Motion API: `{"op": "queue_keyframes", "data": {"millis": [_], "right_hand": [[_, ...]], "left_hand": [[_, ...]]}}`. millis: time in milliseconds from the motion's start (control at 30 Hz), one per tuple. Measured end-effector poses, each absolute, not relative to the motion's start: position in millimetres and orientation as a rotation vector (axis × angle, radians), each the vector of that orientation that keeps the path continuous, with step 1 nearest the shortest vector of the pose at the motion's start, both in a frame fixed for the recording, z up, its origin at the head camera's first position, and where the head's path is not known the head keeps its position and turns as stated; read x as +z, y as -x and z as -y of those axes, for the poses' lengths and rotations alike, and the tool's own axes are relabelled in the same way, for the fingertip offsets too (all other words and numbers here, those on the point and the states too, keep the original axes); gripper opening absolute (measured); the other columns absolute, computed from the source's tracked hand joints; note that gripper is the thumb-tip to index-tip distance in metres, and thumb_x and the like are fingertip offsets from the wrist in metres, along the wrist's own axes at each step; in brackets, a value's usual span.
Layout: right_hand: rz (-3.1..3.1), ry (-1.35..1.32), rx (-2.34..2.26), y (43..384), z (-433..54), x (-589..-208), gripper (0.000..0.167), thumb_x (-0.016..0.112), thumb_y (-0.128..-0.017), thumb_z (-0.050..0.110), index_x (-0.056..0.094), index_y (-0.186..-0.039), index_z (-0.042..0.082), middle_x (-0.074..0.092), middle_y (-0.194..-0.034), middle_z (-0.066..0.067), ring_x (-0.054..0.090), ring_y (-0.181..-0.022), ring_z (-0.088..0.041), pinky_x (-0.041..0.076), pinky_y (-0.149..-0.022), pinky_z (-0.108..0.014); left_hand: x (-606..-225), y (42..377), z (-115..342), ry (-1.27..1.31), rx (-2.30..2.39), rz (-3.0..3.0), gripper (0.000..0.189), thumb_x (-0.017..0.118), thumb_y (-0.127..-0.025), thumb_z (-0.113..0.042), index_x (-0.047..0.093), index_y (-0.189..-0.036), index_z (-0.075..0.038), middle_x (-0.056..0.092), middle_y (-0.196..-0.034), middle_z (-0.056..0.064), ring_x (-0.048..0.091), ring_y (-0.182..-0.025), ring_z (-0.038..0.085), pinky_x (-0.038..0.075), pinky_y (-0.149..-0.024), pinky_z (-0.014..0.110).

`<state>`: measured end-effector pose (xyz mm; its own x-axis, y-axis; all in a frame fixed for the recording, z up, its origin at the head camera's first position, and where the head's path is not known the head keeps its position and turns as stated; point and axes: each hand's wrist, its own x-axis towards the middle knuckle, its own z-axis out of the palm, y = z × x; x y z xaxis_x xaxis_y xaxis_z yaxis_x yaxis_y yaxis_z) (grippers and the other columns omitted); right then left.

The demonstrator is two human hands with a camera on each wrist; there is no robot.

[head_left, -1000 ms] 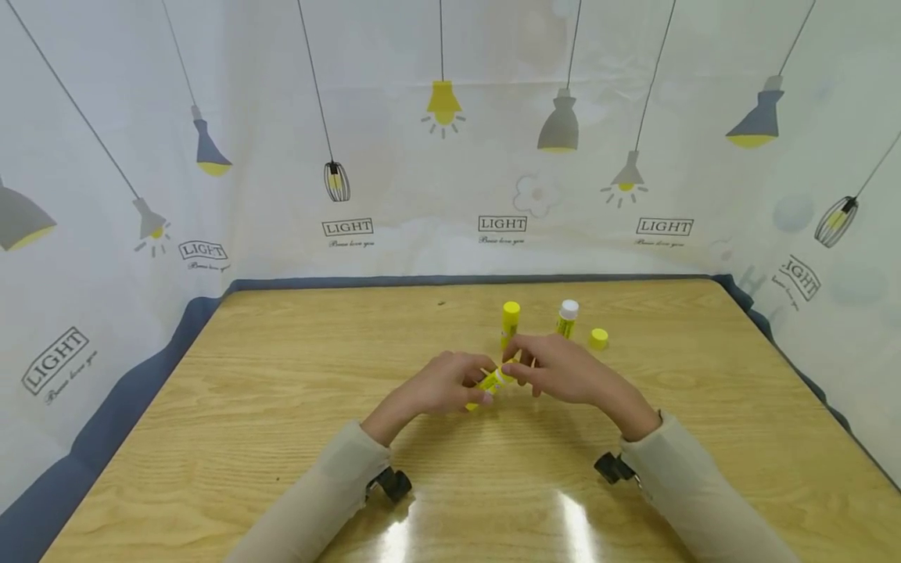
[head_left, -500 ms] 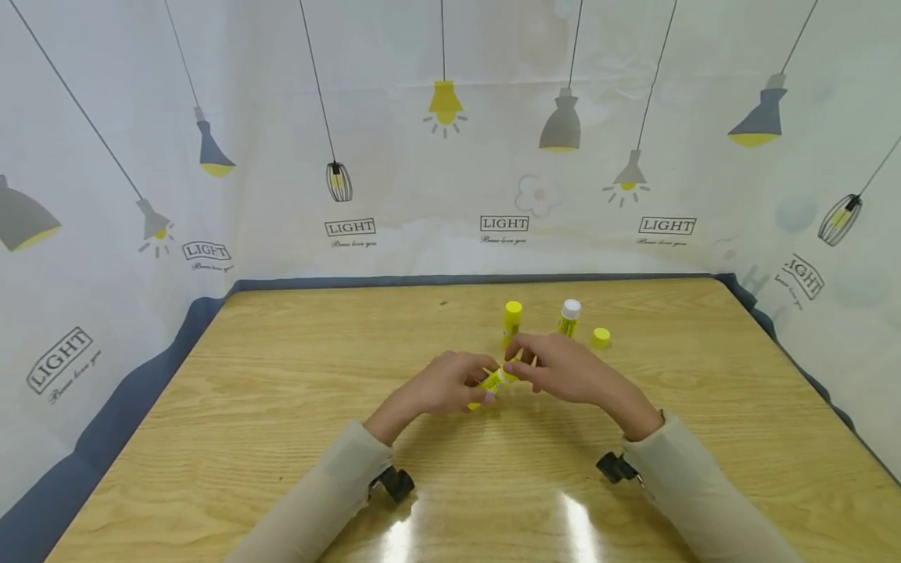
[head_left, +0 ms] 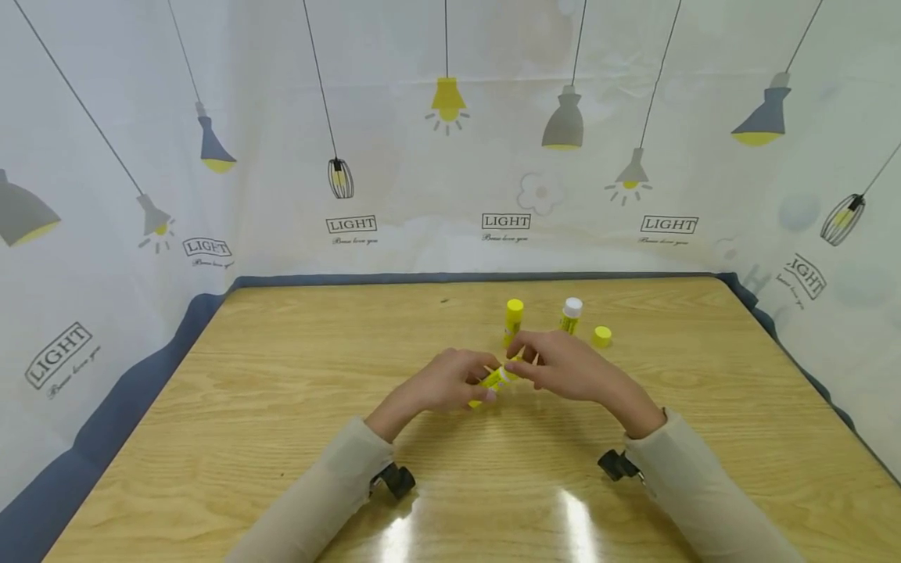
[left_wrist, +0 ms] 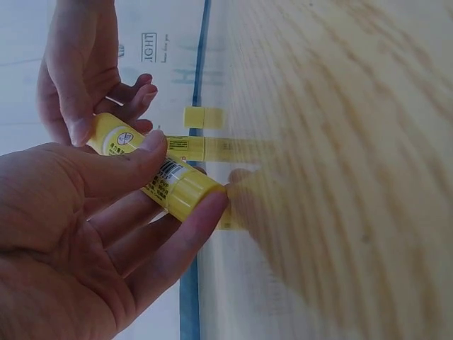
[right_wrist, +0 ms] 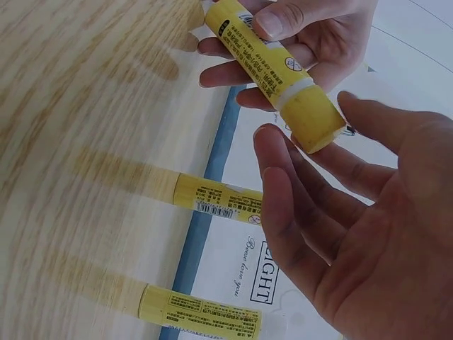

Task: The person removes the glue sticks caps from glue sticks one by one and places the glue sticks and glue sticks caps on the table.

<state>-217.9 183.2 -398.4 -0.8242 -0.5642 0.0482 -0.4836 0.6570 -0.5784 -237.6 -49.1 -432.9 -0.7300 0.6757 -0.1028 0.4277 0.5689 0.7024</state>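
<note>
My left hand (head_left: 450, 379) holds a yellow glue stick (right_wrist: 265, 60) by its barrel, thumb on one side and fingers on the other. The stick is tilted over the table, its yellow cap (right_wrist: 311, 120) towards my right hand (head_left: 563, 367). Thumb and fingers of the right hand pinch the end of that cap. A white band shows where cap and barrel meet. Just behind the hands stands a second glue stick with a yellow top (head_left: 515, 311), its lower part partly hidden by the right hand in the head view.
A glue stick with a white cap (head_left: 572, 307) stands upright behind the right hand, its base hidden. Right of it a loose yellow cap (head_left: 601, 337) sits on the wooden table (head_left: 281, 375). A white curtain printed with lamps (head_left: 422, 180) encloses the table's back and sides.
</note>
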Motion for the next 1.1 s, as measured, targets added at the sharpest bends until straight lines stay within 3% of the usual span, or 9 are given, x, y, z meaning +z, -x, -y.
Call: {"op": "queue_keyframes", "data": {"millis": [600, 800, 1100], "right_hand": [[-2.713, 0.88, -0.903, 216.7, -184.9, -396.5, 0.02, 0.064, -0.103, 0.023, 0.067, -0.118, 0.009, 0.075, -0.095, -0.011, 0.069, -0.065, -0.023, 0.052, -0.059, -0.027], [-2.682, 0.89, -0.936, 216.1, -190.7, -389.6, 0.02, 0.065, -0.103, 0.019, 0.065, -0.12, 0.008, 0.074, -0.098, -0.013, 0.066, -0.065, -0.016, 0.054, -0.059, -0.027], [-2.733, 0.83, -0.938, 217.1, -214.5, -370.8, 0.018, 0.066, -0.103, 0.023, 0.065, -0.118, 0.014, 0.073, -0.095, -0.004, 0.064, -0.063, -0.013, 0.056, -0.061, -0.03]], "left_hand": [[-431.4, 236.2, 48.5, -0.86, 0.969, -2.43, 0.036, 0.073, -0.097, -0.015, 0.065, -0.132, -0.012, 0.077, -0.116, 0.011, 0.075, -0.091, 0.018, 0.062, -0.065, 0.027], [-431.3, 235.9, 48.7, -0.867, 0.973, -2.426, 0.036, 0.073, -0.098, -0.015, 0.065, -0.133, -0.011, 0.077, -0.116, 0.013, 0.075, -0.086, 0.018, 0.062, -0.064, 0.028], [-430.5, 234.2, 46.3, -0.831, 0.975, -2.436, 0.038, 0.073, -0.098, -0.014, 0.063, -0.134, -0.01, 0.076, -0.12, 0.014, 0.075, -0.094, 0.021, 0.062, -0.064, 0.026]]}}
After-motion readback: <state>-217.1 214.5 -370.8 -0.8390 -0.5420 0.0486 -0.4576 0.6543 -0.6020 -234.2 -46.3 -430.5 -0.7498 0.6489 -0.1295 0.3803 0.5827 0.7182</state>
